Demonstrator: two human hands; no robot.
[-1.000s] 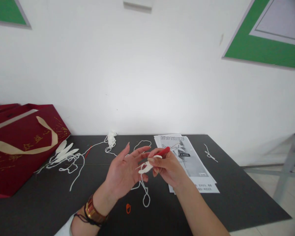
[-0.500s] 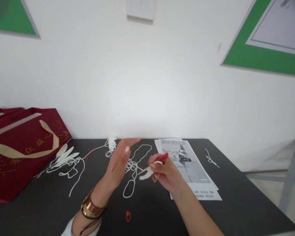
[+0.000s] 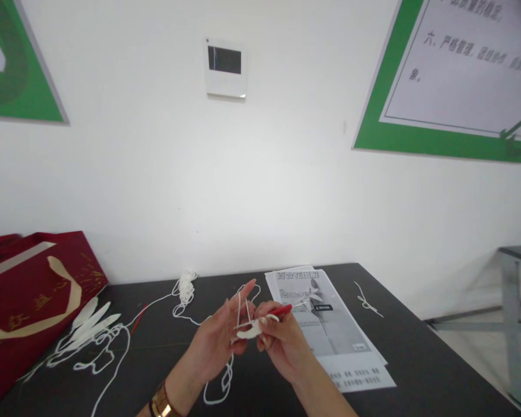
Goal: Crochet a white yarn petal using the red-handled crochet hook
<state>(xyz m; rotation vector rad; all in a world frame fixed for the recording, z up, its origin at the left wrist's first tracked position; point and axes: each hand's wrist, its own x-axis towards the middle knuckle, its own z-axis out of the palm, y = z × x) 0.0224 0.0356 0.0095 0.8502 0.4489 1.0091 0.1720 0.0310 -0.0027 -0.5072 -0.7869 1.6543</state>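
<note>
My right hand (image 3: 284, 347) is closed around a red-handled crochet hook (image 3: 283, 311) and a small white crocheted piece (image 3: 249, 332). Beside it, my left hand (image 3: 215, 347) has its index finger raised, with white yarn (image 3: 238, 310) running over it. The lower fingers of that hand curl in around the yarn, close to the left end of the crocheted piece. Loose yarn hangs below onto the dark table. The hook's tip is hidden by the fingers and the work.
Printed pattern sheets (image 3: 341, 330) lie right of my hands, a short tied yarn piece (image 3: 367, 302) beyond. On the left are a yarn bundle (image 3: 186, 286), a thin red stick (image 3: 139, 318), white crocheted petals (image 3: 91, 324) and a dark red gift bag (image 3: 35, 289).
My left hand has come right, up to the crocheted piece, and now has yarn over its index finger. Before, it was held apart, flat. The view has tilted upward.
</note>
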